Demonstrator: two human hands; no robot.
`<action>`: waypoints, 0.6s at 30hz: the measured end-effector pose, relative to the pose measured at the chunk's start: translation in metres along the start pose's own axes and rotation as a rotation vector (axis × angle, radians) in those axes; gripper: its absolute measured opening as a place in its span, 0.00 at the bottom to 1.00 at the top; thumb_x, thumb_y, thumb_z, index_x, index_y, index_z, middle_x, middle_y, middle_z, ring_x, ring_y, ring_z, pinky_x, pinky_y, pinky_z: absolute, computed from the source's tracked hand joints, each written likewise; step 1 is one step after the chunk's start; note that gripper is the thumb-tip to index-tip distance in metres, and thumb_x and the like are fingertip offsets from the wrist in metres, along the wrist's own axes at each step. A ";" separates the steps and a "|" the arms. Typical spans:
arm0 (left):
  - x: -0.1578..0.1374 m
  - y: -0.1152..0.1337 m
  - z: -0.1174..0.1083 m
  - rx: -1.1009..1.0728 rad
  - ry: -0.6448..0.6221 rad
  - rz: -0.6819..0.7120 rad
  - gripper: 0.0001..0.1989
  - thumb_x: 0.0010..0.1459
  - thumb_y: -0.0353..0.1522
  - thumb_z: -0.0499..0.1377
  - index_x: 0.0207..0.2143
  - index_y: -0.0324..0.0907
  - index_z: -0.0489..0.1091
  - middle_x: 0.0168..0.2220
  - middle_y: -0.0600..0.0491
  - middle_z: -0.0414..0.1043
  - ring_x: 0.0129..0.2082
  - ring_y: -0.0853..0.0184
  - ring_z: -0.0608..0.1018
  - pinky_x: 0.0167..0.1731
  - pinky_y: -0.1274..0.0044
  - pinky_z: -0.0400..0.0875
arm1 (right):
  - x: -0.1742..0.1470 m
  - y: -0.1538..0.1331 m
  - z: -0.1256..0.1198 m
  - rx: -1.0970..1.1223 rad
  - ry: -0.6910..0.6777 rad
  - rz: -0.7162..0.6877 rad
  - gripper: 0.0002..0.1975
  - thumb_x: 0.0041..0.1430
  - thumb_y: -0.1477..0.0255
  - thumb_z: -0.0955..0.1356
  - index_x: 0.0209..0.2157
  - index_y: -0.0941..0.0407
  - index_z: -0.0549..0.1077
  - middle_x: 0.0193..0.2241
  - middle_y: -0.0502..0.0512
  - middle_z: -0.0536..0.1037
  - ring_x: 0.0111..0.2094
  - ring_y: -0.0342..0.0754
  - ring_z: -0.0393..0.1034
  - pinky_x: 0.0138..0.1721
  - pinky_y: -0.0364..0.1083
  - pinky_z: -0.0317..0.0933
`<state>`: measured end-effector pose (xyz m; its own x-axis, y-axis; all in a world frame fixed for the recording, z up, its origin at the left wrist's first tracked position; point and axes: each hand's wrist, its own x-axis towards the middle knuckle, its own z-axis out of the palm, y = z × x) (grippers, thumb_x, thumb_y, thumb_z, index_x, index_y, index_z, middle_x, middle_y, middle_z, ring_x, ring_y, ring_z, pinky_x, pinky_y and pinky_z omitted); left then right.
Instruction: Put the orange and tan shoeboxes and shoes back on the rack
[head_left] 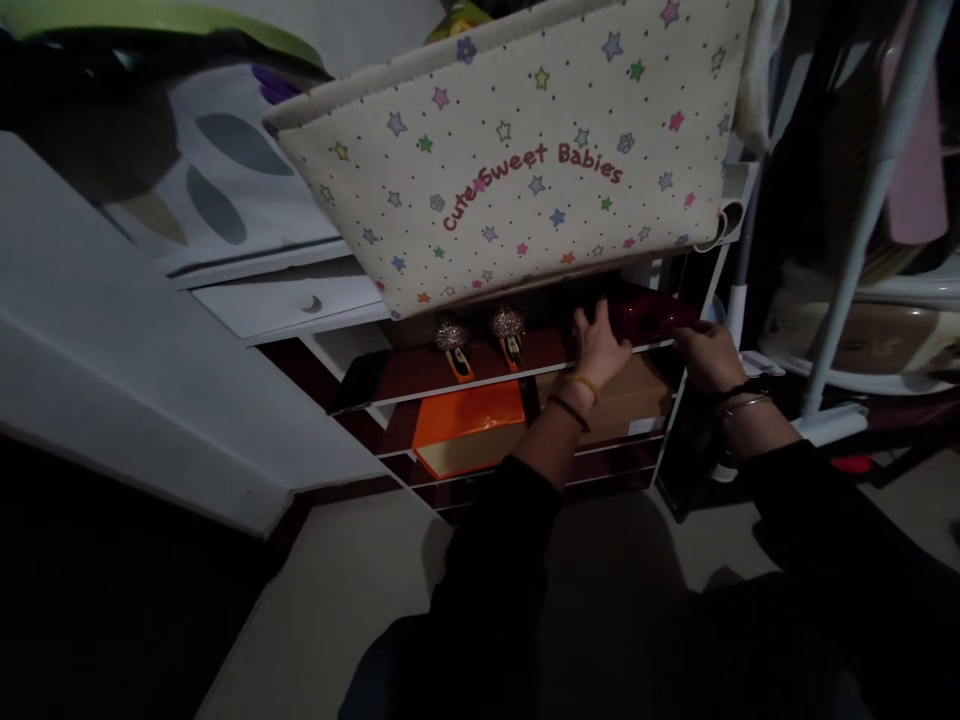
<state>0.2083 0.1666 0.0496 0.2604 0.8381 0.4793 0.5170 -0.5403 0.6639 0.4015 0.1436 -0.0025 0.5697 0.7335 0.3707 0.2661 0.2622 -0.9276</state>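
A dark red glossy item (649, 314), perhaps a shoe, lies at the right end of the upper shelf (405, 372); shadow hides its exact shape. At its left end is my left hand (602, 345), fingers apart, close to or touching it. My right hand (711, 358) is closed at its right end, the fingertips gripping it by the shelf's front corner. Left of my hands, a pair of sparkly shoes stands on the same shelf: one glittery shoe (451, 345) and its mate (508, 335), both with orange inside.
A cream star-patterned fabric box (525, 170) overhangs the shelf. Below sit an orange box (471, 425) and a brown cardboard box (622, 405). A white drawer (292, 298) is at left. A pale pole (855, 230) leans at right near stacked basins (877, 335).
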 end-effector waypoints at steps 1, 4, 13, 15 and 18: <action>0.008 0.004 0.006 0.021 -0.018 -0.030 0.47 0.49 0.23 0.70 0.71 0.42 0.61 0.70 0.33 0.53 0.73 0.37 0.60 0.72 0.54 0.56 | 0.001 -0.001 0.004 0.002 0.005 0.018 0.14 0.50 0.65 0.73 0.38 0.56 0.75 0.30 0.55 0.75 0.32 0.52 0.73 0.39 0.56 0.75; 0.023 0.011 0.017 0.050 -0.060 -0.084 0.52 0.42 0.21 0.73 0.70 0.49 0.64 0.73 0.36 0.48 0.72 0.32 0.58 0.71 0.50 0.55 | 0.001 0.000 0.017 -0.019 0.082 0.006 0.27 0.46 0.67 0.74 0.50 0.59 0.72 0.41 0.61 0.78 0.42 0.57 0.76 0.50 0.61 0.74; 0.033 -0.013 0.002 -0.009 -0.051 -0.009 0.51 0.43 0.17 0.71 0.71 0.44 0.63 0.67 0.37 0.62 0.71 0.39 0.61 0.72 0.55 0.57 | -0.004 -0.017 0.037 -0.217 0.085 -0.469 0.47 0.57 0.63 0.71 0.73 0.53 0.47 0.70 0.68 0.60 0.69 0.64 0.60 0.70 0.68 0.57; 0.032 -0.022 -0.010 -0.032 -0.046 0.012 0.48 0.45 0.16 0.68 0.69 0.42 0.65 0.60 0.38 0.70 0.69 0.40 0.63 0.72 0.55 0.58 | -0.003 -0.029 0.043 -0.266 0.077 -0.501 0.47 0.59 0.63 0.71 0.73 0.52 0.47 0.71 0.67 0.59 0.71 0.66 0.57 0.71 0.69 0.54; 0.025 -0.035 -0.027 -0.067 0.005 -0.043 0.45 0.48 0.17 0.67 0.69 0.43 0.64 0.56 0.40 0.74 0.68 0.42 0.67 0.70 0.55 0.61 | 0.000 -0.040 0.053 -0.319 0.043 -0.511 0.46 0.57 0.65 0.73 0.73 0.53 0.53 0.67 0.69 0.63 0.69 0.67 0.60 0.71 0.68 0.55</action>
<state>0.1747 0.2046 0.0533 0.2348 0.8604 0.4522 0.4721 -0.5076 0.7207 0.3497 0.1665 0.0320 0.3374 0.5368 0.7733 0.7309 0.3684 -0.5746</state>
